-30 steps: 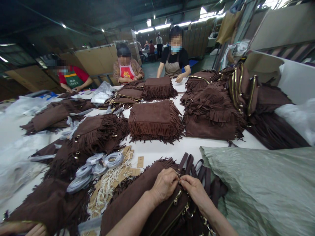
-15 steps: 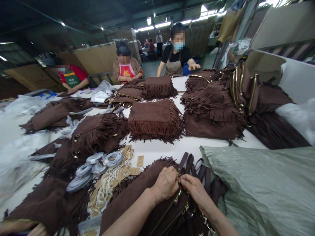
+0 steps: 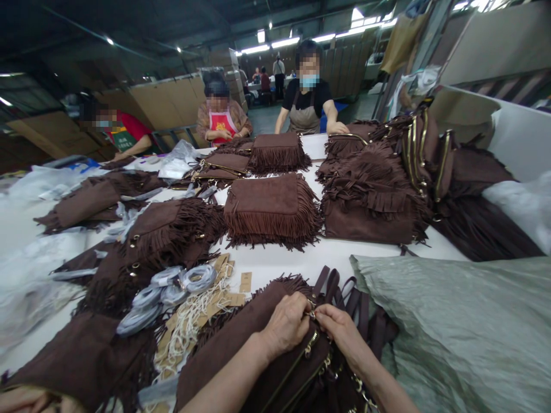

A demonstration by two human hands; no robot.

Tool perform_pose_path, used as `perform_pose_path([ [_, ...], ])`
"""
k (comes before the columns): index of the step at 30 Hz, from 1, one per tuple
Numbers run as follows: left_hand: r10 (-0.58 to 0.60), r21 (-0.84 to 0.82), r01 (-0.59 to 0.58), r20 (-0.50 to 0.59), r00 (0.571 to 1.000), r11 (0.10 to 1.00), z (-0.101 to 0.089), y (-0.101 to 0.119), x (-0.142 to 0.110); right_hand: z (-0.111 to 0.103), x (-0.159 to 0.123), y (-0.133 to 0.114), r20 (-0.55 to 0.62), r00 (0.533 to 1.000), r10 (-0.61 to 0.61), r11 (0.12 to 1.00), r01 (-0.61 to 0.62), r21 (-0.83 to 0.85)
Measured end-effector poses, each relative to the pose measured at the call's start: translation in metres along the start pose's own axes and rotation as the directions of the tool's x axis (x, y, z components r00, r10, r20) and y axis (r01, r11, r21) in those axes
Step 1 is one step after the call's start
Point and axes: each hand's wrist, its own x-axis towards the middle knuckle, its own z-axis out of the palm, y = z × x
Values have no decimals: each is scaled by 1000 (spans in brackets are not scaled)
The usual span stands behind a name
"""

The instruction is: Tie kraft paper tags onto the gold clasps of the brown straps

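A dark brown suede fringed bag [image 3: 241,338] lies in front of me at the near table edge, with gold zips and metal rings showing. My left hand [image 3: 286,324] and my right hand [image 3: 344,332] meet at its top, fingers pinched together on a small metal fitting [image 3: 310,312] of the bag. Brown straps [image 3: 344,292] fan out just beyond my hands.
Many more brown fringed bags [image 3: 271,209] cover the white table [image 3: 275,261]. Paper tags with white strings [image 3: 193,315] and grey ribbon rolls [image 3: 172,287] lie left of my hands. A grey-green sack [image 3: 465,327] fills the right. Three people [image 3: 307,94] work at the far side.
My hands have stayed pinched at the bag's top, shifting only slightly. The person in black at the far end reached an arm to a bag pile on the right.
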Motion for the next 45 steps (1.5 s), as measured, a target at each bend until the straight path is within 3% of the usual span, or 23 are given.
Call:
perform_pose_path([
  [9, 178, 167, -175, -6, 984, 970, 7, -8, 4, 1, 1, 0, -11, 1000, 3, 1000, -3, -5],
  [22, 216, 300, -271, 205, 955, 915, -4, 0, 15, -2, 3, 1, -2, 999, 39, 999, -39, -24],
  [31, 96, 122, -105, 76, 992, 987, 0, -6, 4, -2, -2, -3, 10, 1000, -7, 999, 7, -32],
  [45, 269, 223, -277, 64, 961, 935, 2, -9, 8, -1, 2, 1, 7, 1000, 0, 1000, 0, 2],
])
